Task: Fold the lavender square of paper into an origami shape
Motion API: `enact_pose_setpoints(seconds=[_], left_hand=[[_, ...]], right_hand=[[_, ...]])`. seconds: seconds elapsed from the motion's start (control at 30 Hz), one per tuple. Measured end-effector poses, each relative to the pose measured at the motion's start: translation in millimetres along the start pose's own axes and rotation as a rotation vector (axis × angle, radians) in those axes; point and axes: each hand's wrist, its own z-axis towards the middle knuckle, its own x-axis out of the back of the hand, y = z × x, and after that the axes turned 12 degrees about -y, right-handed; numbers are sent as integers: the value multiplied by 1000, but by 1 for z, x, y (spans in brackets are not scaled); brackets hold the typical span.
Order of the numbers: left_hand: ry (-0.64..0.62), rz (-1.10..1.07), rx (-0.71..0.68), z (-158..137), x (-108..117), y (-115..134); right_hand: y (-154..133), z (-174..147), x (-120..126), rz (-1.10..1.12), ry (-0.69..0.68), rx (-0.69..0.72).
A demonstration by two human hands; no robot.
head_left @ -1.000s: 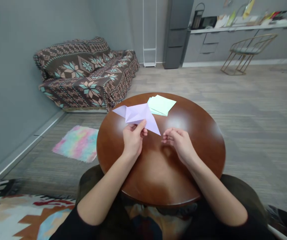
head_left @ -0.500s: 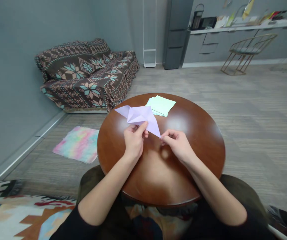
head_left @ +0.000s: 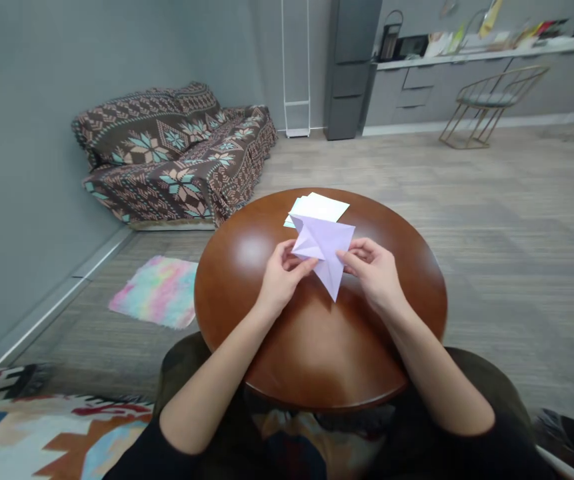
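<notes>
A folded sheet of purple paper (head_left: 331,241) with several pointed corners is held up over the round table. My left hand (head_left: 283,273) pinches its left side, thumb on top and fingers beneath. On the right edge my right hand (head_left: 373,265) grips it between thumb and fingers. One corner points down toward me, and creases run across the left part. Behind it, a stack of pale green paper sheets (head_left: 324,207) lies on the table, partly covered by the purple paper. The fingertips under the paper are hidden.
The round brown wooden table (head_left: 327,360) stands close before my knees. Beyond it are a sofa with a patterned cover (head_left: 177,153), a fluffy pastel rug (head_left: 159,290) and a gold-framed chair (head_left: 491,100). A kitchen counter (head_left: 467,57) runs along the back wall.
The purple paper has turned and shifted right between my hands. My right hand has moved from its lower tip up to the right edge. My left hand has moved slightly right.
</notes>
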Motion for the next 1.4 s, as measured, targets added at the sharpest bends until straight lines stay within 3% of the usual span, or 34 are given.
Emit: enact_pose_setpoints(seconds=[0.17, 0.6, 0.87, 1.0, 1.2, 1.4], left_hand=[[66, 77, -15, 4, 11, 0], [105, 167, 159, -13, 40, 1], [53, -96, 68, -12, 35, -6], [45, -137, 90, -12, 31, -10], [57, -165, 108, -11, 30, -5], [7, -290, 132, -12, 30, 1]], right_hand=[[4, -2, 7, -46, -108, -111], [15, -9, 40, -245, -102, -182], [13, -13, 36, -41, -222, -265], [16, -13, 36, -71, -260, -270], [10, -12, 34, -47, -211, -259], [12, -13, 36, -138, -359, -284]])
